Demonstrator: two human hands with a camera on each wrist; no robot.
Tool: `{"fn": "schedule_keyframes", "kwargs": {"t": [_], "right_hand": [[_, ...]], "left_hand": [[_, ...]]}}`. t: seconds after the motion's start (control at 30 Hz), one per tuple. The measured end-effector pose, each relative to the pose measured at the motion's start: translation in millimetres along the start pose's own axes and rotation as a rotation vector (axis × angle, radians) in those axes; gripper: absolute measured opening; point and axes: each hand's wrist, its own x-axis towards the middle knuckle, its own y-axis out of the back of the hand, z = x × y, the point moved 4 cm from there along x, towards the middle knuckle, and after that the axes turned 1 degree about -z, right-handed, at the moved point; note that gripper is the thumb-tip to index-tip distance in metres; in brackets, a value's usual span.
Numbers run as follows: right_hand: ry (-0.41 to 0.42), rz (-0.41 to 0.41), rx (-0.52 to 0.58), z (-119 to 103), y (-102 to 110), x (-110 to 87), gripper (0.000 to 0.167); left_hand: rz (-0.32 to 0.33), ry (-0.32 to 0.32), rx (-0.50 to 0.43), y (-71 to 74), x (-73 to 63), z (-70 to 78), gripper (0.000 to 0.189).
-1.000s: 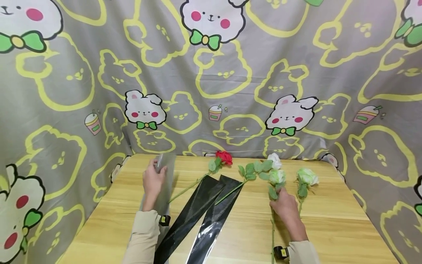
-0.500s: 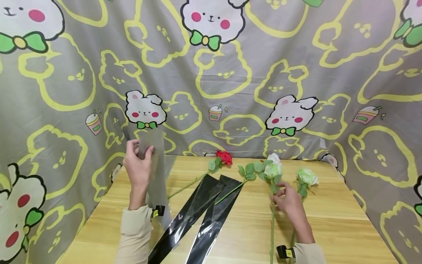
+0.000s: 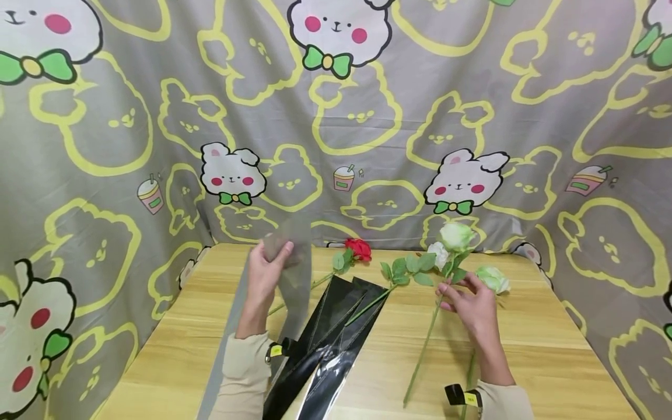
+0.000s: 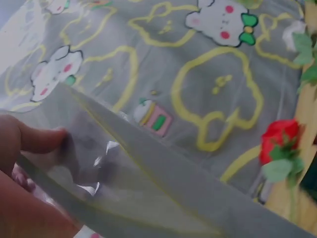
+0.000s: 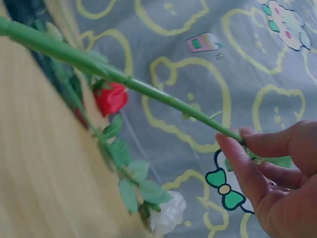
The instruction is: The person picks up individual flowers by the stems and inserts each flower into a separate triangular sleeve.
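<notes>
My left hand holds a translucent grey plastic flower sleeve upright at the table's left. In the left wrist view, the thumb lies against the sleeve, whose mouth gapes. My right hand pinches the stem of a pale green and white artificial rose between thumb and fingers, just below its leaves. The bloom is raised toward the back and the stem slants down toward the left front. In the right wrist view, the bloom is hidden.
Two black-and-clear sleeves lie mid-table. A red rose and a white rose lie at the back, the white one's stem over a black sleeve. Another pale green rose lies at the right. A patterned curtain borders the table.
My right hand has lifted the pale green rose off the table and tilted its stem leftward. My left hand, gripping the grey sleeve, rose and swung left, then came back right and lower.
</notes>
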Motion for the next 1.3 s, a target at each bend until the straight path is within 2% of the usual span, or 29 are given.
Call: {"fn": "schedule_keyframes", "kwargs": {"t": [0.1,0.2,0.33,0.57,0.73,0.97,1.3], "right_hand": [[0.035,0.053,0.187,-6.0,0.5,1.5,0.038],[0.080,0.082,0.313,-11.4,0.4,2.2,0.038],[0.106,0.080,0.360,-16.0,-2.3,3.2,0.039],[0.110,0.096,0.431,-30.5,-4.5,6.2,0.041],[0.170,0.098,0.509,-67.3,-7.2,17.7,0.045],[0.372,0.049,0.601,-127.9,-17.5,37.5,0.043],[0.490,0.067,0.699,-167.0,-25.8,50.7,0.041]], "left_hand": [[-0.033,0.004,0.015,-9.6,-4.8,-12.4,0.016],[-0.081,0.040,-0.007,-16.9,-10.2,-25.2,0.012],[-0.131,0.091,-0.004,-22.5,-15.6,-37.6,0.014],[-0.176,0.088,0.012,-32.2,-19.4,-42.2,0.018],[-0.182,0.083,-0.003,-43.2,-22.7,-45.4,0.017],[-0.215,0.054,-0.019,-56.2,-24.7,-47.0,0.020],[-0.257,0.003,0.008,-65.9,-28.5,-49.4,0.024]]}}
